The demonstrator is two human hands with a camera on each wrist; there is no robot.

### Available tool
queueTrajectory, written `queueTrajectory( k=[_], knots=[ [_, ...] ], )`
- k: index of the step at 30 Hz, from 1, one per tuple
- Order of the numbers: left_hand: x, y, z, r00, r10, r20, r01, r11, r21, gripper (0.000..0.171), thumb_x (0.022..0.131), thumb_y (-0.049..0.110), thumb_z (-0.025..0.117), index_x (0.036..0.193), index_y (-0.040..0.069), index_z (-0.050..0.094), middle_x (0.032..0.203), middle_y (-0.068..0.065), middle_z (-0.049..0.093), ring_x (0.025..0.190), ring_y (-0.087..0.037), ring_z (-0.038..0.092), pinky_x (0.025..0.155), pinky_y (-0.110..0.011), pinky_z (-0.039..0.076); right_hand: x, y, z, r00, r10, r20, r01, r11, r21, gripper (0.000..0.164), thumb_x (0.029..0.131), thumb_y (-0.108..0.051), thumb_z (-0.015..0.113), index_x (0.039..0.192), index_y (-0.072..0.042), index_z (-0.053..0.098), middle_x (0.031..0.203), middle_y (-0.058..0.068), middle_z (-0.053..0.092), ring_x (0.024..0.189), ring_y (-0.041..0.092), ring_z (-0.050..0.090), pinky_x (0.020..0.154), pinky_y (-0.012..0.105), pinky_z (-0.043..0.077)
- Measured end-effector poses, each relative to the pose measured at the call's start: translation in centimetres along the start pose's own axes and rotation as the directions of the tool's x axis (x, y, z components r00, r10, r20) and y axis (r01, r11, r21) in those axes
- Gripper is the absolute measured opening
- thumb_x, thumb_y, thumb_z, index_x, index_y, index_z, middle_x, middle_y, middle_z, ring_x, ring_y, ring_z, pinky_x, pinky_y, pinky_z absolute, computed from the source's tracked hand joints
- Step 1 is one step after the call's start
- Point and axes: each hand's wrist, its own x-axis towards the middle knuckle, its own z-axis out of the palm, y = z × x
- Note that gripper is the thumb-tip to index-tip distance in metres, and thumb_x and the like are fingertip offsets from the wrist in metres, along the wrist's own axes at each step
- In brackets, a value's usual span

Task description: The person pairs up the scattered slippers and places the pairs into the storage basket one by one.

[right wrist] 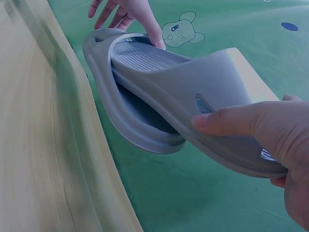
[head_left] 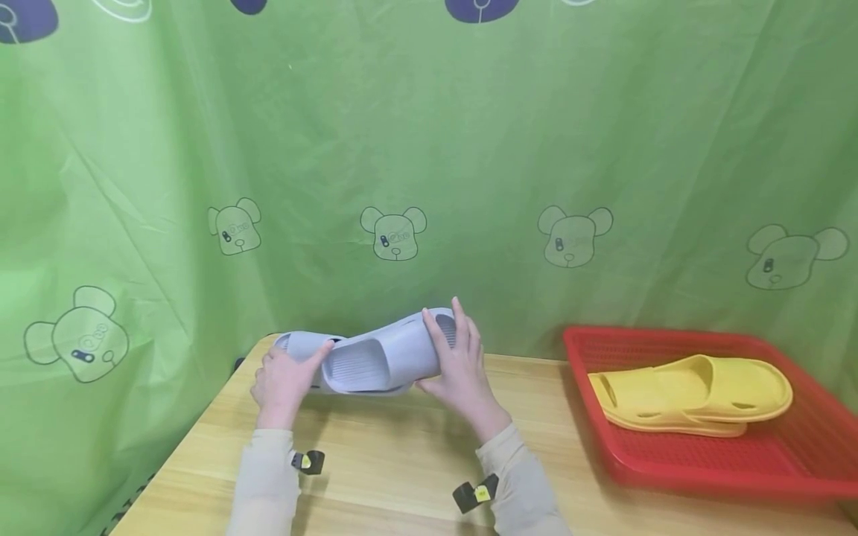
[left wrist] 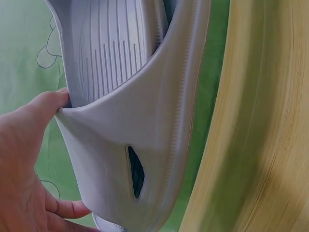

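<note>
Two grey-blue slide slippers are held up over the table, overlapped end to end. My left hand [head_left: 280, 385] grips the toe part of the left slipper [left wrist: 116, 125], its thumb at the edge of the foot opening. The heel of the right slipper [right wrist: 215, 84] is tucked into the opening of the left one, as the right wrist view shows. My right hand [head_left: 461, 376] grips that right slipper round its toe part, with the thumb [right wrist: 227, 121] pressed on its side near a small slot.
A red plastic basket [head_left: 603, 439] stands on the right of the wooden table [head_left: 375, 461]. In it lies a pair of yellow slippers [head_left: 744, 387], one overlapping the other. Behind the table hangs a green curtain [head_left: 469, 164] with printed bear heads.
</note>
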Motion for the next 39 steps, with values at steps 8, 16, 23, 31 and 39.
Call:
queueTrajectory(
  k=[8,16,23,31,39],
  knots=[
    [0.11,0.09,0.0,1.0,-0.001,-0.019,0.001,1.0,0.001,0.125,0.067,0.094,0.042,0.139,-0.009,0.037,0.124,-0.028,0.054,0.109,-0.048,0.054,0.084,-0.06,0.046,-0.07,-0.02,0.15,0.999,-0.002,-0.042,0.001,1.0,-0.021,0.12,0.054,-0.032,0.095,0.153,-0.035,0.027,0.164,0.012,0.002,0.142,0.04,0.017,0.11,0.064,0.032],
    [0.42,-0.04,0.1,0.999,-0.007,-0.051,0.006,1.0,-0.014,0.126,0.066,0.096,0.041,0.138,-0.007,0.039,0.122,-0.027,0.055,0.107,-0.048,0.055,0.082,-0.058,0.047,-0.05,-0.2,0.23,0.999,0.012,-0.051,-0.014,0.999,-0.037,0.115,0.05,-0.039,0.096,0.148,-0.034,0.034,0.159,0.015,0.015,0.139,0.039,0.022,0.108,0.057,0.034],
    [0.34,-0.03,-0.03,0.999,0.0,-0.052,-0.001,1.0,-0.018,0.126,0.066,0.096,0.041,0.139,-0.007,0.038,0.124,-0.028,0.054,0.109,-0.049,0.054,0.084,-0.06,0.046,-0.03,-0.06,0.5,0.996,-0.044,-0.082,0.04,0.998,-0.041,0.11,0.049,-0.038,0.097,0.142,-0.027,0.04,0.156,0.013,0.024,0.141,0.036,0.022,0.111,0.057,0.033],
    [0.37,-0.04,-0.04,0.996,0.058,-0.062,-0.061,0.997,-0.044,0.123,0.068,0.093,0.045,0.143,-0.004,0.035,0.129,-0.027,0.053,0.113,-0.048,0.053,0.088,-0.06,0.046,0.0,-0.03,0.68,0.988,-0.091,-0.123,0.083,0.994,-0.068,0.108,0.047,-0.038,0.097,0.139,-0.02,0.042,0.151,0.013,0.034,0.14,0.036,0.026,0.108,0.057,0.037],
    [0.39,0.08,0.42,0.988,0.123,-0.088,-0.128,0.991,-0.046,0.121,0.071,0.089,0.048,0.143,-0.006,0.033,0.136,-0.029,0.049,0.12,-0.048,0.049,0.095,-0.064,0.042,0.0,0.12,0.97,0.986,-0.071,-0.148,0.059,0.994,-0.088,0.11,0.047,-0.042,0.096,0.139,-0.02,0.042,0.15,0.012,0.033,0.138,0.035,0.027,0.109,0.055,0.036]
  ],
)
